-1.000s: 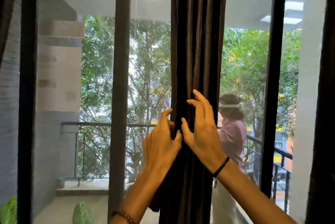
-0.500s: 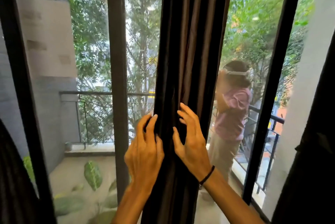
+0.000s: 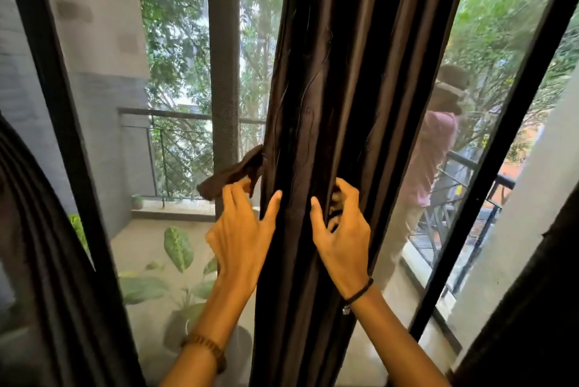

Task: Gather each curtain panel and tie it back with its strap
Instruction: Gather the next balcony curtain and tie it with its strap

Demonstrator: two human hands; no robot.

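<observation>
Curtain panel (image 3: 329, 104) bunched; your left hand (image 3: 241, 230) pinches the strap (image 3: 232, 175) at 9 o'clock, right hand (image 3: 343, 233) clutches folds — possibly the strap's other end. Loosen either — pleats could spill.

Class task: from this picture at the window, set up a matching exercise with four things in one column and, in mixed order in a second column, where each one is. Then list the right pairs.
Things
1. curtain panel
2. strap
3. beaded bracelet
4. black wristband

Places
A. on the left wrist
B. gathered upright between the left hand and the right hand
C. on the right wrist
D. sticking out at the curtain's left edge, held by the left hand's fingers

Pairs: 1-B, 2-D, 3-A, 4-C
</observation>
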